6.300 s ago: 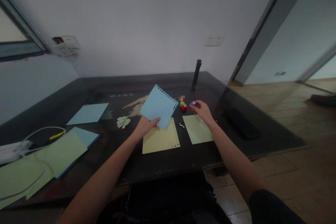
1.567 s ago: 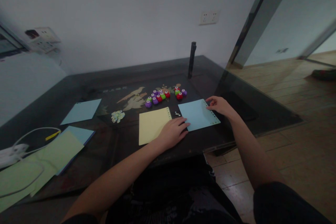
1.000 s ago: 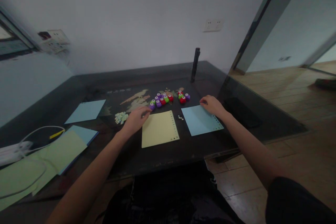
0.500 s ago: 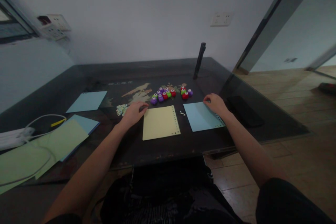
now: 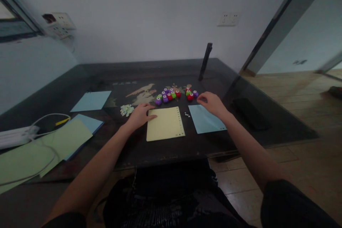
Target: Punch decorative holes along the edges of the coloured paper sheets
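Note:
My left hand rests at the left edge of a yellow loose-leaf sheet, its thumb lying on the paper and spread from the fingers. Just left of it is a small heap of pale bits. My right hand hovers over the top of a blue loose-leaf sheet, fingers bent but apart, close to a purple piece with an eye-like dot. That piece belongs to a small cluster with red and green ones. A larger cluster of similar pieces sits behind the yellow sheet. A few white bits lie between the sheets.
A black phone-like slab lies at the right. A dark upright stick stands at the back. On the left are a blue sheet, green sheets, a white power strip and a looping cable.
My right hand has moved left and away from me, off the blue sheet's top edge toward the small cluster. My left thumb has spread onto the yellow sheet. The view has shifted slightly.

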Tool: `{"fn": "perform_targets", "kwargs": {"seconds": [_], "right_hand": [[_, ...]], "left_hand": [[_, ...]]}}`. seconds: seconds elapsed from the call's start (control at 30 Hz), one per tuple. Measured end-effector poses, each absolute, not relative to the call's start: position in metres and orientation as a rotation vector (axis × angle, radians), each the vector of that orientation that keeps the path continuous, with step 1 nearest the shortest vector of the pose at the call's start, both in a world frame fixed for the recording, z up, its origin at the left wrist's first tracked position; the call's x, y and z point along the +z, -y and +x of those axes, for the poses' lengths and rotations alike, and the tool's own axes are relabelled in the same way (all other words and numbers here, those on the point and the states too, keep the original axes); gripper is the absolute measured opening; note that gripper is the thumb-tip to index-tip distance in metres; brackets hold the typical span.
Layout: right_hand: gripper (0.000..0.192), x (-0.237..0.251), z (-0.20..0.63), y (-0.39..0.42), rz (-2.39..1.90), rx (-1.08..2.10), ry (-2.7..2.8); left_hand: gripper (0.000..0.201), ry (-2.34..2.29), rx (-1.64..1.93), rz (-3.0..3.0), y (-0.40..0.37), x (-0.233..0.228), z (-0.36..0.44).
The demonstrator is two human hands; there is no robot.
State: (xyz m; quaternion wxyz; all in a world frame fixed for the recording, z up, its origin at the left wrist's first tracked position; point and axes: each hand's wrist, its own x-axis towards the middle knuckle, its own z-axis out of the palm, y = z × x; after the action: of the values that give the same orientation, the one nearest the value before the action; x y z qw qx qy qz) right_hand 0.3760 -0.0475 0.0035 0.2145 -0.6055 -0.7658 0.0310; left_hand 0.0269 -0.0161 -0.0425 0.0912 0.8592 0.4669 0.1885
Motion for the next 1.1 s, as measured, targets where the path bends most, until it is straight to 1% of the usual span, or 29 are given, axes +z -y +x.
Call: {"fn": "perform_targets", "kwargs": {"seconds": [0.1,0.2,0.3,0.5,0.73,0.8,0.93,1.03,1.1], "right_hand": [[0.019,0.002,0.330,0.045,-1.509,0.105,2.342],[0.030,-0.006,0.296,0.040,-1.484,0.006,2.533],[0.034,-0.014,0.283,0.038,-1.536,-0.062,2.599],[0.028,-0.020,0.286,0.042,-1.540,-0.111,2.592],[0.020,-0.017,0.283,0.046,-1.509,-0.136,2.523],[0.018,-0.018,0.283,0.045,-1.500,-0.093,2.477],[0.008,-0.020,0.287,0.042,-1.517,0.069,2.343],[0.008,-0.020,0.291,0.038,-1.477,0.315,2.192],[0.011,-0.020,0.295,0.035,-1.404,0.538,2.054]], "left_hand": [[0.042,-1.391,0.546,2.565,0.018,-0.041,0.029],[0.041,-1.386,0.530,2.570,0.020,-0.039,0.031],[0.039,-1.392,0.519,2.566,0.021,-0.038,0.032],[0.037,-1.376,0.550,2.529,0.021,-0.037,0.033],[0.029,-1.364,0.608,2.514,0.027,-0.030,0.036],[0.027,-1.364,0.625,2.526,0.028,-0.030,0.037],[0.021,-1.364,0.638,2.484,0.028,-0.030,0.038],[0.014,-1.362,0.717,2.376,0.028,-0.028,0.038],[0.015,-1.386,0.784,2.264,0.027,-0.025,0.038]]}}
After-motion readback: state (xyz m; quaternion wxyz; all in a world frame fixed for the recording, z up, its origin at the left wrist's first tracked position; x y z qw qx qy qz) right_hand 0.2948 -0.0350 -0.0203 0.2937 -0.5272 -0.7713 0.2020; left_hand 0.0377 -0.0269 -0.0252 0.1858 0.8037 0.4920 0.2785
